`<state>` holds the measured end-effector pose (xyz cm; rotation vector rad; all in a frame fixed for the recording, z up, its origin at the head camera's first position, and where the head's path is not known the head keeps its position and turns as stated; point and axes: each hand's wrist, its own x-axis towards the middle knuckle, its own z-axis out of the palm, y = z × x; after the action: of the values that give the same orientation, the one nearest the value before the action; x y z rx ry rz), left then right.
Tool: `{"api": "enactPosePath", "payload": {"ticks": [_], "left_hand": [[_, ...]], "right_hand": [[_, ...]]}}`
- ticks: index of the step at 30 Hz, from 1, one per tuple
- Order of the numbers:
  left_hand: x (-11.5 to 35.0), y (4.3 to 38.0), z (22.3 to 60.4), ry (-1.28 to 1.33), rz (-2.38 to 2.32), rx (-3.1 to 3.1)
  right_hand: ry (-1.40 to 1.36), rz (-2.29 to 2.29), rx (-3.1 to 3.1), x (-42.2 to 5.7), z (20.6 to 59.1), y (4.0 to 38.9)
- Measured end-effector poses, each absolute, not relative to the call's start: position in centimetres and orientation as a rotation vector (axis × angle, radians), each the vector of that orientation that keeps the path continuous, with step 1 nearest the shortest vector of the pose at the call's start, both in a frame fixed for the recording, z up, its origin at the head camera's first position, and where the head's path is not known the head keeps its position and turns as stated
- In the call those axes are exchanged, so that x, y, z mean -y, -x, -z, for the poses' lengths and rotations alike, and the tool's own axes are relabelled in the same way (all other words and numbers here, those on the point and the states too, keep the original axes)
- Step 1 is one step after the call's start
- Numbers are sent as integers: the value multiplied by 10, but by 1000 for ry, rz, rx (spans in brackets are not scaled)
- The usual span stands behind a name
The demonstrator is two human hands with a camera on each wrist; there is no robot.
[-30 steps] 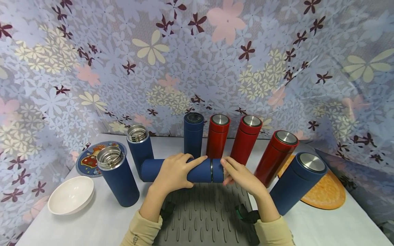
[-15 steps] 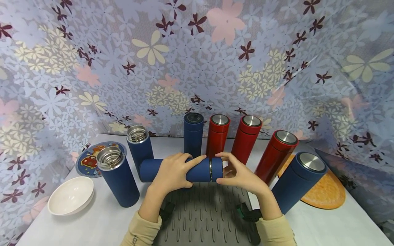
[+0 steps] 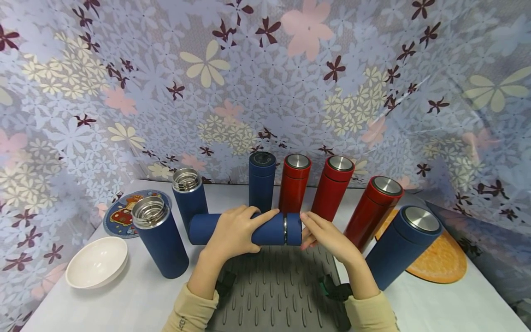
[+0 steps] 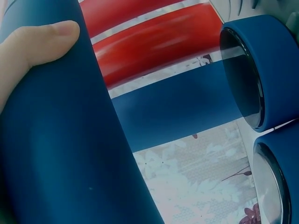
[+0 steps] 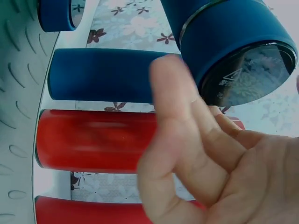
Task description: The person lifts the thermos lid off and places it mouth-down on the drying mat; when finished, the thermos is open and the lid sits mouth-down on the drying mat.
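Observation:
A blue thermos flask (image 3: 269, 230) lies sideways above the grey mat, its lid end to the right. My left hand (image 3: 236, 229) grips its body from above; in the left wrist view the digit (image 4: 44, 42) bends round the flask wall. A silver ring marks the joint between body and lid (image 3: 294, 229). My right hand (image 3: 327, 236) is at the lid end, fingers fairly straight, with fingertips near the lid edge; whether they touch is unclear. In the right wrist view the right hand (image 5: 205, 163) holds nothing, and the lid's dark glossy top (image 5: 247, 77) shows a triangle mark.
Two lidless blue flasks (image 3: 162, 240) (image 3: 190, 196), a white bowl (image 3: 97, 263) and a patterned round mat (image 3: 120, 214) stand left. Behind are a lidded blue flask (image 3: 261, 184) and red flasks (image 3: 332, 189). At right: a blue flask (image 3: 400, 249) and an orange round mat (image 3: 441, 258).
Half a second ago my right fingers and thumb were spread round the lid; now they are drawn together at its end, much as a second ago. The left hand and flask stay nearly still.

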<state>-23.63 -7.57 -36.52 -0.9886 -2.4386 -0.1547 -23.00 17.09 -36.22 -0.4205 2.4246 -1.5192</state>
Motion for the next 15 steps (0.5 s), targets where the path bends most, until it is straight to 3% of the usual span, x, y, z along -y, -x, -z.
{"api": "enactPosePath", "payload": {"ticks": [15], "left_hand": [[78, 237, 365, 975, 131, 2430]], "right_hand": [[686, 1548, -2420, -175, 367, 232]]}}
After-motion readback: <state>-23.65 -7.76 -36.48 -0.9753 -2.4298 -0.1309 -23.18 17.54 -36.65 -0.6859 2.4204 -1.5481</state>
